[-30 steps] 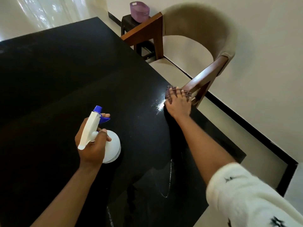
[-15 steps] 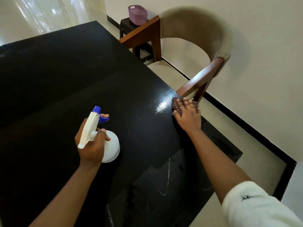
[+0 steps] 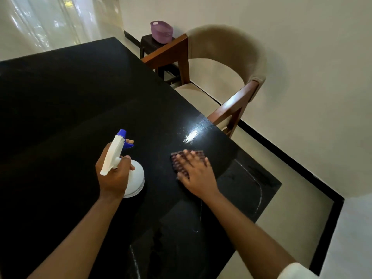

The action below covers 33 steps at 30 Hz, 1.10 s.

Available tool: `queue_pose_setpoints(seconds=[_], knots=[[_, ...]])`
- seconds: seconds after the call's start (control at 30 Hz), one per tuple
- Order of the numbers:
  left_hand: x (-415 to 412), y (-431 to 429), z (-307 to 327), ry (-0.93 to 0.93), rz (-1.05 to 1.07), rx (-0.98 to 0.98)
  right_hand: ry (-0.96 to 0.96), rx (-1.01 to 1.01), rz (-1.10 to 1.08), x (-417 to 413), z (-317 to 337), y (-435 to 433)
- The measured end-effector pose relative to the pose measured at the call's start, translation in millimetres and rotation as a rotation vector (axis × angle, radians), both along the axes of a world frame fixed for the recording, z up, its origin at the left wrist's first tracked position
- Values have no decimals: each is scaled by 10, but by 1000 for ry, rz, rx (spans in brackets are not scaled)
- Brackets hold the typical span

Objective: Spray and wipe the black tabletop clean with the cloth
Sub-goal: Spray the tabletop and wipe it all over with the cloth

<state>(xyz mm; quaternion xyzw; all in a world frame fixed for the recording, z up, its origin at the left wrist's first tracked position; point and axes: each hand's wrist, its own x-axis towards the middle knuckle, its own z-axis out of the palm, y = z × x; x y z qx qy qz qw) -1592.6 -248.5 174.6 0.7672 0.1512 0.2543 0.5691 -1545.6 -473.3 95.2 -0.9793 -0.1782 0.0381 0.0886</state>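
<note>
The black tabletop fills the L and centre of the view; its R edge runs from approx. 12 o'clock down to 4 o'clock. A wet glare patch is seen on the surface near that edge, at 1 o'clock from the right hand.

Left hand: closed around the neck of a white spray bottle w/ blue nozzle; index finger is laid on the blue trigger. Nozzle is aimed toward 12 o'clock. Whether the bottle base touches the tabletop cannot be told.

Right hand: laid flat, fingers spread, palm pressed down on the cloth. The cloth is a dark checked piece, flat on the tabletop, showing past the fingertips at 11 o'clock; it is just R of the bottle, apart from it. Slight motion blur is noted at the fingers.

A wooden chair w/ beige back is set against the table edge at 1 o'clock. A purple basket is seated on a dark side table at 12 o'clock.
</note>
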Motion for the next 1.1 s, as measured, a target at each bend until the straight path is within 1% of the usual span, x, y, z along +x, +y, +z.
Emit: queue_pose_setpoints(seconds=[0.07, 0.13, 0.2, 0.27, 0.3, 0.33, 0.4, 0.47, 0.53, 0.6, 0.7, 0.73, 0.8, 0.87, 0.93, 1.03, 1.07, 1.1], knots=[[8, -3, 1, -15, -15, 17, -50, -30, -125, 338, -20, -275], [15, -16, 10, -41, -13, 21, -68, -41, -328, 721, -30, -658], [16, -17, 3, -70, -18, 26, -7, -27, -486, 979, 3, -980], [17, -2, 4, -76, -39, 24, 65, -18, -565, 1019, 38, -1040], [20, 9, 6, -69, -43, 17, 58, -41, -561, 958, 52, -963], [10, 14, 18, -64, -46, 9, 30, -66, -524, 843, 68, -841], [-16, 25, 43, -66, -47, 6, -4, -48, -362, 522, 76, -508], [-29, 11, 71, -64, -52, 18, 10, 5, -159, 154, 60, -143], [-37, -8, 93, -50, -48, 34, 45, 3, 29, -103, 27, 177], [-34, -23, 120, -24, -26, 30, 55, -8, 132, -52, -16, 355], [-20, -35, 83, 29, -2, 28, 22, 6, 155, 423, -60, 414], [-4, -46, 57, 49, 21, 10, 11, 11, 128, 661, -61, 393], [1, -58, 35, 62, 51, -19, -16, 33, 2, 1105, -7, 285], [9, -55, 44, 55, 47, -33, -59, 48, -129, 1505, 4, 26], [15, -34, 31, 77, 53, -18, -60, 96, -244, 1742, 9, -341], [8, -44, 8, 142, 93, 11, 18, 309, -467, 1837, 45, -964], [6, -54, 16, 164, 104, 25, 55, 417, -605, 1778, 90, -1166], [6, -67, 49, 184, 101, 38, 79, 572, -764, 1712, 123, -1363]])
